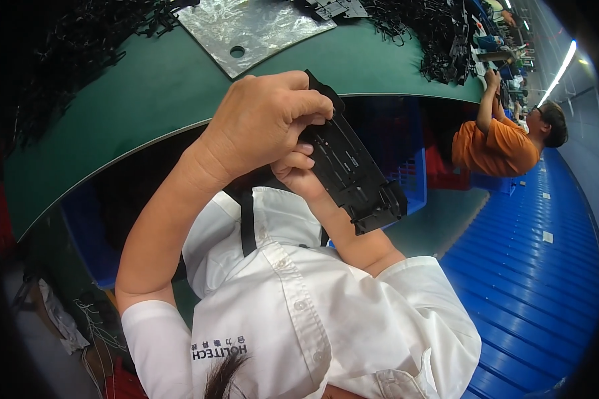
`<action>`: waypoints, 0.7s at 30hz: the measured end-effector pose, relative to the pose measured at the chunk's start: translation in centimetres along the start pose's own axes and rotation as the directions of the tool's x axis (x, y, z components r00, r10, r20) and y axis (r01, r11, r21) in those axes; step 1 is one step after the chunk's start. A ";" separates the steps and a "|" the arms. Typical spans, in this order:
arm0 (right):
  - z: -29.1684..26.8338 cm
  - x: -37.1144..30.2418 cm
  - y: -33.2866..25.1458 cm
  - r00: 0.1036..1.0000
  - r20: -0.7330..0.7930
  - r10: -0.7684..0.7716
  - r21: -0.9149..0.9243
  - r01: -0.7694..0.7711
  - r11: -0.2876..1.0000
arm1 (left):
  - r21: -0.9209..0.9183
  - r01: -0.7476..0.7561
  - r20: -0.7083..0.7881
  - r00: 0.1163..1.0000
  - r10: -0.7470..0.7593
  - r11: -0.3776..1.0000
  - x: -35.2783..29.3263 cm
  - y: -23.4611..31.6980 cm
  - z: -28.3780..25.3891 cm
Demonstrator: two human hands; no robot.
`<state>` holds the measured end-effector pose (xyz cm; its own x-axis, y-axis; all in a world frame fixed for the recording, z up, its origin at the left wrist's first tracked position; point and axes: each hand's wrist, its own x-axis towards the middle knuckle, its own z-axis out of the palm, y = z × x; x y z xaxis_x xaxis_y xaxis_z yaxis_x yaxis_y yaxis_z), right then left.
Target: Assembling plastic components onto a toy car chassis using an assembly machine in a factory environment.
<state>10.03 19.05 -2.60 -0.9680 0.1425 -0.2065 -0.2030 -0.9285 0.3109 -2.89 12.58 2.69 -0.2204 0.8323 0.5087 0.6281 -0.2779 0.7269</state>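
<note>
Pinching the part [356,169] at its upper end, the left hand [263,120] steadies it, I'd guess, while the right hand [295,167] curls its fingers against one long side, apparently bearing weight. It's tilted near the bench [160,86], detailed face showing.

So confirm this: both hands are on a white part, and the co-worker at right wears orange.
One correction: the part is black, not white, as the head view shows. The left hand and right hand are on it; the co-worker wears orange.
</note>
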 end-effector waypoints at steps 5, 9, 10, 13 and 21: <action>0.3 0.0 -0.1 1.000 -0.011 0.008 -0.045 -0.009 0.999 | 0.021 0.015 -0.009 1.000 -0.015 1.000 0.0 0.6 0.0; 0.6 -0.2 0.3 1.000 -0.001 0.002 -0.045 -0.002 0.999 | -0.022 -0.035 0.011 0.999 0.035 0.999 0.0 0.2 -0.2; 0.5 -0.2 0.3 1.000 0.001 0.001 -0.044 -0.001 0.999 | -0.029 -0.034 0.027 0.999 0.035 0.999 -0.1 0.1 -0.3; 0.3 -0.2 0.4 1.000 -0.004 0.029 -0.024 -0.029 0.999 | -0.060 -0.027 0.044 0.999 0.030 0.998 -0.2 0.0 -0.3; 0.0 0.0 0.3 0.999 0.024 0.041 -0.063 -0.039 0.997 | -0.033 0.049 0.019 0.999 -0.049 0.998 -0.3 0.4 -0.2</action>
<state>10.03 18.77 -2.54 -0.9788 0.1127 -0.1711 -0.1552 -0.9531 0.2599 -2.71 12.11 2.89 -0.2367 0.8537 0.4637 0.5917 -0.2519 0.7658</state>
